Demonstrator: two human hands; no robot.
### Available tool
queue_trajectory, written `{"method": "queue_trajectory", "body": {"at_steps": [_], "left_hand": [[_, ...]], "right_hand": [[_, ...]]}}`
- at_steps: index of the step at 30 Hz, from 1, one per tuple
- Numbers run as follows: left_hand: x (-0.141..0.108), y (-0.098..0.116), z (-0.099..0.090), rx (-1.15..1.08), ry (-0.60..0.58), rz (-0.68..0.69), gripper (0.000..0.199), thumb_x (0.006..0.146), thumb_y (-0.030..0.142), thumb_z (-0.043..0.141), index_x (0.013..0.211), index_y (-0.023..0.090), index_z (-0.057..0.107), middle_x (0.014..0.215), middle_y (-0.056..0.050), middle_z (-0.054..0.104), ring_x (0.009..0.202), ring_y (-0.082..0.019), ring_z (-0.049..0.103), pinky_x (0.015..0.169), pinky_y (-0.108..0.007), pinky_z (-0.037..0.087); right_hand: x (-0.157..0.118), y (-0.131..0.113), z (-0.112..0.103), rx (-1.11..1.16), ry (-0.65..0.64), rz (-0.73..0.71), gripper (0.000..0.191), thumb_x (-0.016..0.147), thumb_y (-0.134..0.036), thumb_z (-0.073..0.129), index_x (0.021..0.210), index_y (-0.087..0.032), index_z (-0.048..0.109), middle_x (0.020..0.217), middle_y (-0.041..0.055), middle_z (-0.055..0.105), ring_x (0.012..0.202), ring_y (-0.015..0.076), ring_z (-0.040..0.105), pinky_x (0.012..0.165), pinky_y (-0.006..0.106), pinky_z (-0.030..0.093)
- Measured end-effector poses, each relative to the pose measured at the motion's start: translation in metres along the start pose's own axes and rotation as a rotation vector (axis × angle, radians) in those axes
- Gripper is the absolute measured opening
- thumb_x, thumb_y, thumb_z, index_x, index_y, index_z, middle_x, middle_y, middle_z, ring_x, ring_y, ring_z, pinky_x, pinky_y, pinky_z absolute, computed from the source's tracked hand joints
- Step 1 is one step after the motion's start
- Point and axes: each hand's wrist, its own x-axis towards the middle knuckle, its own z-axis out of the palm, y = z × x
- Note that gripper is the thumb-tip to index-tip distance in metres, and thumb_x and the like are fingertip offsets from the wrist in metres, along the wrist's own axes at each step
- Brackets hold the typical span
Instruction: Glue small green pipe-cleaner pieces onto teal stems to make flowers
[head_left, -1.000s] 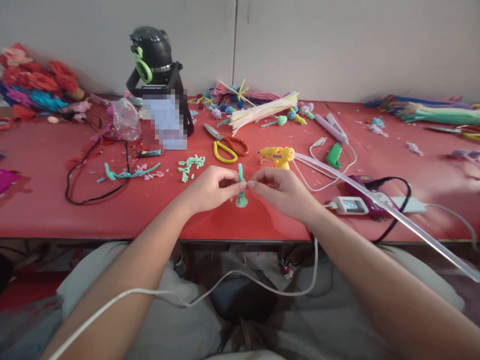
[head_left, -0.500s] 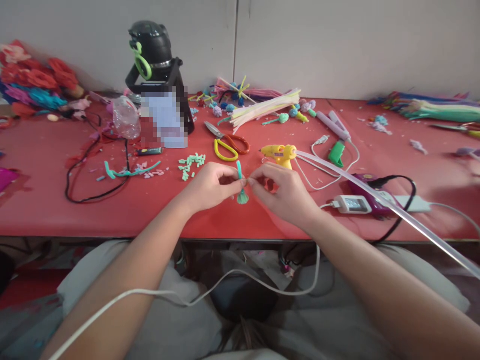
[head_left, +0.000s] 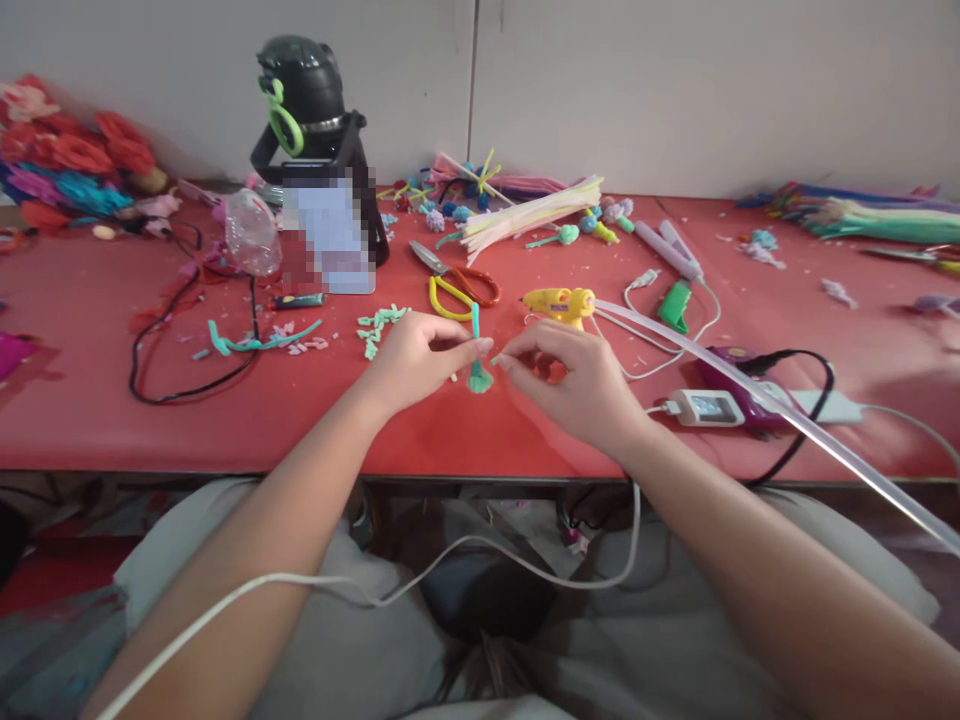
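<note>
My left hand (head_left: 411,362) pinches a green pipe cleaner (head_left: 478,380) between thumb and fingertips. Its straight stem points up above the fingers, and a rounded, tufted end hangs below. Close by on the right, my right hand (head_left: 581,375) is closed in a pinch on a tiny green piece (head_left: 496,360), mostly hidden by the fingertips. Short cut green pieces (head_left: 373,335) lie in a small heap left of my left hand. Just behind my right hand rests a yellow glue gun (head_left: 556,303) with a long clear glue stick (head_left: 750,390) in its back.
Yellow- and orange-handled scissors (head_left: 454,285) lie beyond my hands. Pale pipe cleaners (head_left: 532,220) are bundled at the back. A black bottle (head_left: 300,95) stands behind a phone (head_left: 334,235). At right are a lilac flat iron (head_left: 667,250), a green clip (head_left: 674,306) and a purple power strip (head_left: 724,375).
My hands have moved slightly apart, with the right fingertips now separate from the left. The green pipe cleaner has shifted a little up and left in my left hand.
</note>
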Motion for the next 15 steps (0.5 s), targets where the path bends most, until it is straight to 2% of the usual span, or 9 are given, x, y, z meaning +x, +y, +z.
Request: {"method": "queue_trajectory", "body": {"at_steps": [6, 15], "left_hand": [[0.0003, 0.0032, 0.0009, -0.056, 0.025, -0.052, 0.046, 0.087, 0.052, 0.071, 0.059, 0.016, 0.066, 0.053, -0.001, 0.061, 0.050, -0.012, 0.055, 0.051, -0.025, 0.041], [-0.0003, 0.0037, -0.0003, -0.109, -0.005, -0.071, 0.044, 0.089, 0.050, 0.070, 0.061, 0.016, 0.065, 0.057, -0.002, 0.064, 0.052, -0.011, 0.057, 0.054, -0.025, 0.045]], "right_hand": [[-0.0029, -0.0006, 0.0049, 0.009, -0.029, -0.114, 0.012, 0.096, -0.022, 0.059, 0.088, -0.023, 0.069, 0.085, 0.0037, 0.068, 0.072, 0.0154, 0.058, 0.069, 0.032, 0.048], [-0.0041, 0.0026, 0.0077, 0.005, -0.041, -0.158, 0.015, 0.100, -0.023, 0.056, 0.095, -0.024, 0.070, 0.094, 0.0057, 0.070, 0.085, 0.0181, 0.064, 0.077, 0.033, 0.052]]}}
